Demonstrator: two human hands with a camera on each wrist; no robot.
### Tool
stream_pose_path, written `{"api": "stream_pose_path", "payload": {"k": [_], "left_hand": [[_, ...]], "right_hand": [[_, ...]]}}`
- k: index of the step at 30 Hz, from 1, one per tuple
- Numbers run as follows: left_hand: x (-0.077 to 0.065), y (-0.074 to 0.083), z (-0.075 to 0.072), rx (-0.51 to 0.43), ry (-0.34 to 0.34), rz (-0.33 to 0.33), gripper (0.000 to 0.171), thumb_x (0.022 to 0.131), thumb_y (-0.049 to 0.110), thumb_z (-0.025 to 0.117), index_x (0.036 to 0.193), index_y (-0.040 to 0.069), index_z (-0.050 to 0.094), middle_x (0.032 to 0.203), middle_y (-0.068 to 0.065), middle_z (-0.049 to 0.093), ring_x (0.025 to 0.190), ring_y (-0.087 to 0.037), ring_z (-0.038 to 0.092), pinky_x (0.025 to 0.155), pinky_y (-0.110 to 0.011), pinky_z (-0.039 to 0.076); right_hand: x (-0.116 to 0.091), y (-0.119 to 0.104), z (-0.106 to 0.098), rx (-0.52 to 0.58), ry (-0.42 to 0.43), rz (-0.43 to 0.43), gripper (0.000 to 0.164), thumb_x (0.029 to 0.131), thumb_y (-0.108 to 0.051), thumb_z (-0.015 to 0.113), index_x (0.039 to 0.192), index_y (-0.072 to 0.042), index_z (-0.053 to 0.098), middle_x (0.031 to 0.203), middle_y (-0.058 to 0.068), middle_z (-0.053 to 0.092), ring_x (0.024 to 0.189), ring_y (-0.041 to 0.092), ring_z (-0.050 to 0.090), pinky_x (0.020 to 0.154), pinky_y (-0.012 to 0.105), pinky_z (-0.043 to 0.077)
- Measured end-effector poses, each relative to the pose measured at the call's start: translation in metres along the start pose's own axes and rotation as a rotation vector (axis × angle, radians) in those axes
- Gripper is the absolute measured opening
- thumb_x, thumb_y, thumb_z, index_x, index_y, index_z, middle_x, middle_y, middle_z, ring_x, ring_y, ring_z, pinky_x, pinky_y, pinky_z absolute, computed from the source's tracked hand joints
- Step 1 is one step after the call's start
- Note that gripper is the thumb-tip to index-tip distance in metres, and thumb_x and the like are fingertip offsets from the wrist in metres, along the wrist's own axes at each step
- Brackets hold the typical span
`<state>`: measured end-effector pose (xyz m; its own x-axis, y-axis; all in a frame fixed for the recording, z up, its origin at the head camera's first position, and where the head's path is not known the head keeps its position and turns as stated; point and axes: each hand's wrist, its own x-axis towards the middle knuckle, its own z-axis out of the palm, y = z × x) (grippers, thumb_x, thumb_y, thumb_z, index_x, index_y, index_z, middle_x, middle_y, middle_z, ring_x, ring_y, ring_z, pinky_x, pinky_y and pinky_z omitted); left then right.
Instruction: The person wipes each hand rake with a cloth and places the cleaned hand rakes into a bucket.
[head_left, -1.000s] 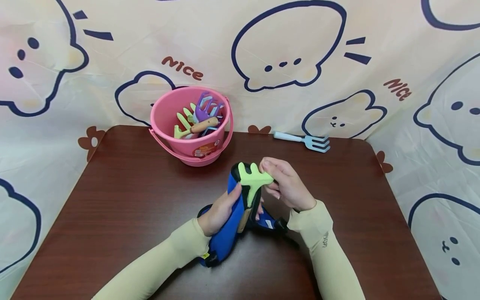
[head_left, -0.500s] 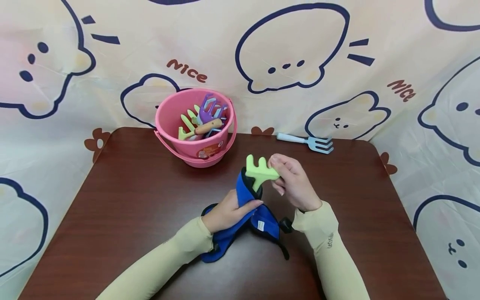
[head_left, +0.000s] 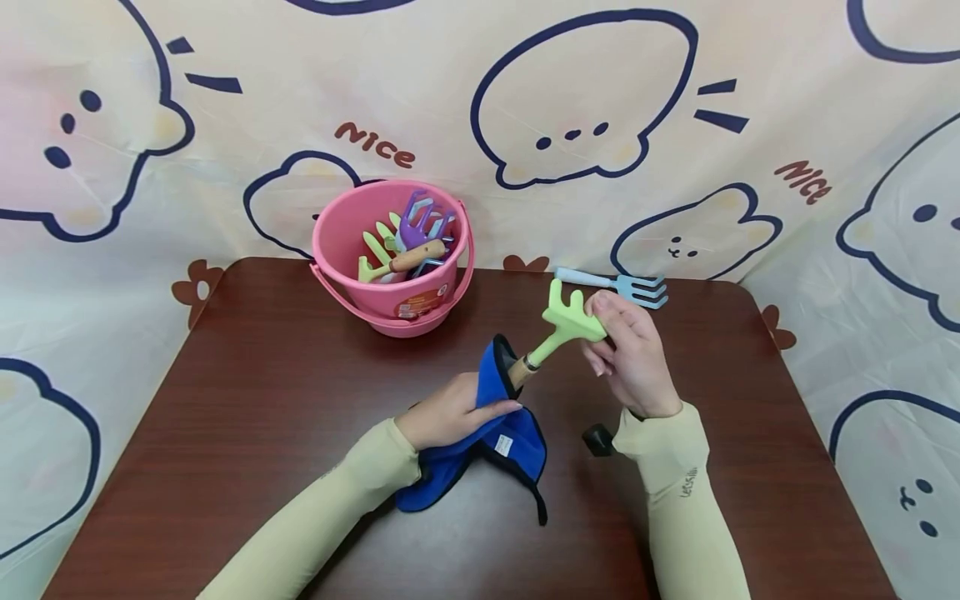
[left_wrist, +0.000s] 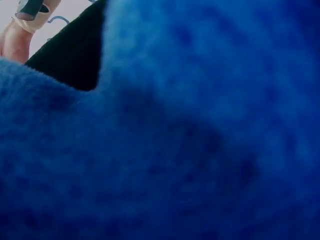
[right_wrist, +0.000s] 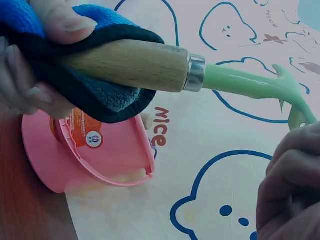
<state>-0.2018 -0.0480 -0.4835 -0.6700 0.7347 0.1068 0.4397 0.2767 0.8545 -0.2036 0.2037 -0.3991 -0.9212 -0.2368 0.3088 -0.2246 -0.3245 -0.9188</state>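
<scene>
My right hand (head_left: 630, 346) pinches the light green head of a small garden rake (head_left: 567, 321) by one side of its tines. The rake's wooden handle (right_wrist: 135, 65) runs down into a fold of blue cloth (head_left: 517, 450) with black edging. Gripping that cloth round the handle is my left hand (head_left: 446, 412), its thumb lying across the front. In the right wrist view a silver collar (right_wrist: 195, 72) joins handle and head, and the handle's end is hidden in the cloth. Blue cloth (left_wrist: 200, 140) fills most of the left wrist view.
A pink bucket (head_left: 337, 225) at the back left holds several small garden tools, among them a purple fork (head_left: 411, 229). A light blue hand fork (head_left: 637, 289) lies at the table's back edge. A patterned curtain (head_left: 450, 75) hangs behind the brown table (head_left: 247, 400).
My right hand has moved right and up with the rake head, and some of the wooden handle now shows out of the cloth. My left thumb has shifted across the cloth.
</scene>
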Motion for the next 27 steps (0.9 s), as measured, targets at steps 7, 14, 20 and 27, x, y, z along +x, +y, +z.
{"api": "stream_pose_path", "payload": {"k": [7,14,20,27], "left_hand": [[0.0,-0.003,-0.008,0.118,-0.056,-0.056,0.023,0.107,0.029,0.058,0.109,0.007,0.064,0.086,-0.001,0.068,0.081,-0.008,0.065,0.085,-0.029,0.059],[-0.004,-0.007,-0.013,0.128,0.044,-0.079,0.027,0.107,0.032,0.056,0.088,0.013,0.058,0.069,0.005,0.052,0.069,-0.007,0.057,0.068,-0.024,0.05],[-0.008,-0.013,-0.014,0.122,0.109,-0.107,0.018,0.101,0.018,0.051,0.115,0.007,0.055,0.106,-0.007,0.06,0.103,-0.021,0.059,0.091,-0.039,0.051],[-0.009,-0.025,-0.017,0.304,0.009,-0.193,0.061,0.1,0.01,0.065,0.156,0.007,0.041,0.154,-0.014,0.049,0.145,-0.036,0.045,0.119,-0.059,0.036]], "right_hand": [[-0.002,-0.015,-0.02,0.16,0.159,-0.094,0.033,0.112,-0.016,0.043,0.085,-0.003,0.058,0.062,-0.003,0.051,0.041,0.01,0.03,0.039,0.022,0.024],[-0.006,-0.03,-0.042,0.252,0.146,-0.242,0.035,0.112,-0.012,0.039,0.084,0.003,0.054,0.054,0.004,0.037,0.039,0.015,0.033,0.038,0.024,0.024],[-0.004,-0.024,-0.04,0.094,0.014,-0.173,0.029,0.112,-0.014,0.041,0.091,-0.001,0.055,0.056,0.009,0.054,0.047,0.021,0.059,0.043,0.026,0.047],[-0.004,-0.022,-0.037,-0.09,-0.049,-0.09,0.021,0.112,-0.019,0.044,0.104,-0.007,0.059,0.071,0.006,0.072,0.066,0.022,0.075,0.063,0.031,0.062]]}}
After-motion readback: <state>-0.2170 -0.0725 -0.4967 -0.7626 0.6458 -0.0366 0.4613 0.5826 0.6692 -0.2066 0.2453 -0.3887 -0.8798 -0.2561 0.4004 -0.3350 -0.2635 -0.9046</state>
